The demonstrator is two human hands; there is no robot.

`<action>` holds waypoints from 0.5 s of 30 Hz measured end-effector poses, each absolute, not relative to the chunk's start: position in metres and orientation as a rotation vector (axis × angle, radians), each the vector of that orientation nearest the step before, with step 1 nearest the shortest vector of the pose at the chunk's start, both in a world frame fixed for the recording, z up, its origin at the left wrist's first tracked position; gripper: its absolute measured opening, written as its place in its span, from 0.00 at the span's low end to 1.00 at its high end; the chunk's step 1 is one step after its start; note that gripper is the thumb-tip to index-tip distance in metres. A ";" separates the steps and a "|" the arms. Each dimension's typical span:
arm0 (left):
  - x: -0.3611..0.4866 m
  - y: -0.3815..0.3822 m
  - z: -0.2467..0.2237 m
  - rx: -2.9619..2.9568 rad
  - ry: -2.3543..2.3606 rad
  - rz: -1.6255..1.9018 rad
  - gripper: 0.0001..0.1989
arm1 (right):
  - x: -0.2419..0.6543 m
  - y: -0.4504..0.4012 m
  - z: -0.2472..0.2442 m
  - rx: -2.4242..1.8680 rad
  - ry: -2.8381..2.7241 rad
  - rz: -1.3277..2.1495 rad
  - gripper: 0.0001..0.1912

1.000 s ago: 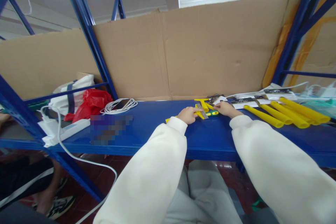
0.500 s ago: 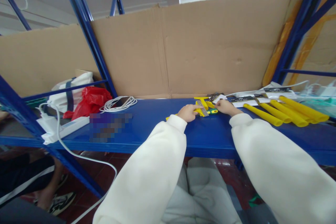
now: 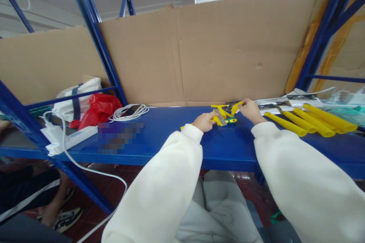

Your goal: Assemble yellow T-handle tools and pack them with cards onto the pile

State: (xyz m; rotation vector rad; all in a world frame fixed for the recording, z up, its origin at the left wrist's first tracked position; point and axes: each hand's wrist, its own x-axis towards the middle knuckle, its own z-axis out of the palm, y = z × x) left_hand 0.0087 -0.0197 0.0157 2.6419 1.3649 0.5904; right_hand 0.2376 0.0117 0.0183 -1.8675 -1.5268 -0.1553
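My left hand (image 3: 203,122) grips yellow-handled, flat metal scraper (image 3: 220,117) above blue metal shelf (image 3: 162,121), probably for steadiness. My right hand (image 3: 251,111) pinches small yellow piece (image 3: 236,108) nearby, likely for finer control.

A scraper (image 3: 219,118) is held by the left hand (image 3: 203,122), a little right of the frame's centre and below mid-height. Its head is made up of yellow parts and a flat, plain grey metal blade, by which a slanting line is drawn from upper left to lower right. Its grip is mostly covered by the fingers, so its full length cannot be told. Farther right, a small yellow piece (image 3: 235,108) is pinched at its upper right end by the fingertips of the right hand (image 3: 250,111). It is tilted, its lower end pointed down and left, well apart from the left hand's fingers.
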 end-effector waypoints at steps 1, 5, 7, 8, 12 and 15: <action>0.009 -0.020 0.016 2.643 1.366 0.587 0.22 | 0.238 0.012 0.018 -1.845 -1.517 -0.153 0.12; 0.009 -0.019 0.016 2.653 1.367 0.575 0.22 | 0.238 0.015 0.015 -1.828 -1.506 -0.126 0.11; 0.009 -0.019 0.015 2.652 1.369 0.575 0.22 | 0.239 0.016 0.013 -1.823 -1.506 -0.116 0.11; 0.009 -0.019 0.015 2.650 1.369 0.577 0.22 | 0.239 0.017 0.013 -1.814 -1.510 -0.112 0.10; 0.009 -0.019 0.015 2.649 1.370 0.581 0.21 | 0.241 0.019 0.011 -1.771 -1.519 -0.112 0.09; 0.008 -0.018 0.014 2.647 1.370 0.594 0.21 | 0.243 0.020 0.011 -1.756 -1.514 -0.113 0.09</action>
